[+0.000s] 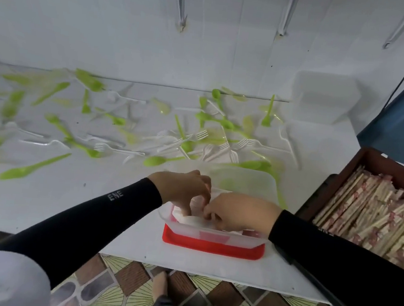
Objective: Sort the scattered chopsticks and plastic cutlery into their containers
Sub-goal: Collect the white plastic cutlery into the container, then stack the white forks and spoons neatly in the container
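Head view: inside the tub (248,182), right hand (241,215) pinches white cutlery (188,219); grip of left hand (183,188) unclear. Light, slick, brittle pieces, likely best gripped mid-handle.

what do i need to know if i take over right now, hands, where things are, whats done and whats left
Left hand and right hand: both down in the clear container, fingers curled among white pieces; whether either one holds something cannot be told.
Done: chopsticks fill the wooden box on the right; none show on the table.
To do: green spoons and white forks lie scattered across the table.
A second clear tub stands by the wall.
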Available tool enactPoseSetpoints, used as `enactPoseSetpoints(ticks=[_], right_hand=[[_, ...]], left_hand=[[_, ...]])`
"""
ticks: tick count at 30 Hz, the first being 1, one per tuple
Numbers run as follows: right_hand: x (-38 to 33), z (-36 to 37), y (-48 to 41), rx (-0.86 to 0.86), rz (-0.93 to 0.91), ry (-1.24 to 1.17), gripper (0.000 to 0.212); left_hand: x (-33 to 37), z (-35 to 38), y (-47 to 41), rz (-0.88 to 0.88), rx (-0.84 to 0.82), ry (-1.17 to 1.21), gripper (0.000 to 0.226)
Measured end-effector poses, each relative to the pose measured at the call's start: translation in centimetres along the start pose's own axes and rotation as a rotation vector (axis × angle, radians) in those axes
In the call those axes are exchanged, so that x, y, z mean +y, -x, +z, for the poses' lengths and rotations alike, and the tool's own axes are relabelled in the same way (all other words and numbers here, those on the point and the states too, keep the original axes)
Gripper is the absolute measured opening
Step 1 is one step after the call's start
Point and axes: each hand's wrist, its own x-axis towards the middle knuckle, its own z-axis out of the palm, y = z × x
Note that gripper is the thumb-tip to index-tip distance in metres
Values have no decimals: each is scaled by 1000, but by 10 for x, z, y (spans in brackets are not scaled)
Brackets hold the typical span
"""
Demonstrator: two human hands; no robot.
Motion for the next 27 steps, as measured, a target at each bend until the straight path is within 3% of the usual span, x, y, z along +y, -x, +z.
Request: enactPoseSetpoints(ticks=[5, 8, 14, 18, 20, 22, 27], right_hand=[[-6, 3, -4, 159, -73, -73, 21], [-13, 8, -14, 170, -61, -98, 10], [-20, 8, -20, 133, 9, -71, 31], [-29, 4, -18, 97, 52, 57, 23], [-28, 2, -18, 67, 96, 82, 17], [-25, 3, -16, 53, 121, 69, 24], [0, -1, -10, -6, 121, -194, 25]], left_hand=[[4, -3, 3, 18, 24, -3, 43], [4, -4, 4, 19, 12, 11, 44], [-1, -11, 4, 19, -127, 68, 47], [0, -19, 1, 13, -201, -31, 73], [6, -16, 1, -8, -182, -112, 93], [8, -10, 1, 12, -116, -152, 103], [-1, -6, 6, 49, -28, -76, 109]])
